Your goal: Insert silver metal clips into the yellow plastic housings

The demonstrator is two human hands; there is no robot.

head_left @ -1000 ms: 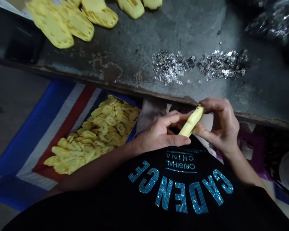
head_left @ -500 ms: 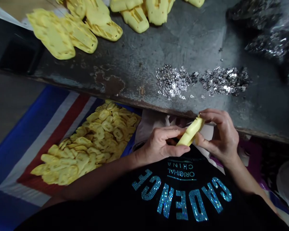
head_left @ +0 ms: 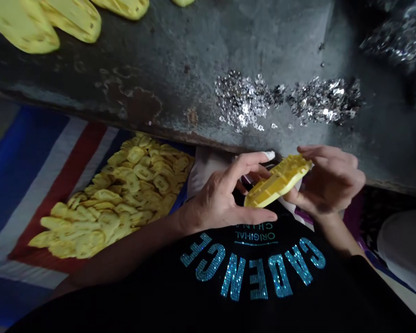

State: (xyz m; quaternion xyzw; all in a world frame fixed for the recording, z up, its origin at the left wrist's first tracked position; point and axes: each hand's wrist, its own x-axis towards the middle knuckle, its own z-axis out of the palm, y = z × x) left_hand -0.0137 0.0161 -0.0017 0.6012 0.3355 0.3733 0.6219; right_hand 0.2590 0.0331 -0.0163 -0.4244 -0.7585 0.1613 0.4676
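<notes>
My left fingers (head_left: 246, 163) loosely cradle, right fingers (head_left: 327, 155) pinch yellow oblong plastic shell (head_left: 277, 182) | tilted | risk: drop, from loose left hold

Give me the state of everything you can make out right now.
Yellow shell: held, tilted, ribbed side showing.
Left hand: around its lower end, grip partly hidden.
Right hand: holding its upper end.
Metal pieces: loose, two piles, few strays.
Small yellow parts: heaped on striped sheet.
Bench: worn, brown patches.
</notes>
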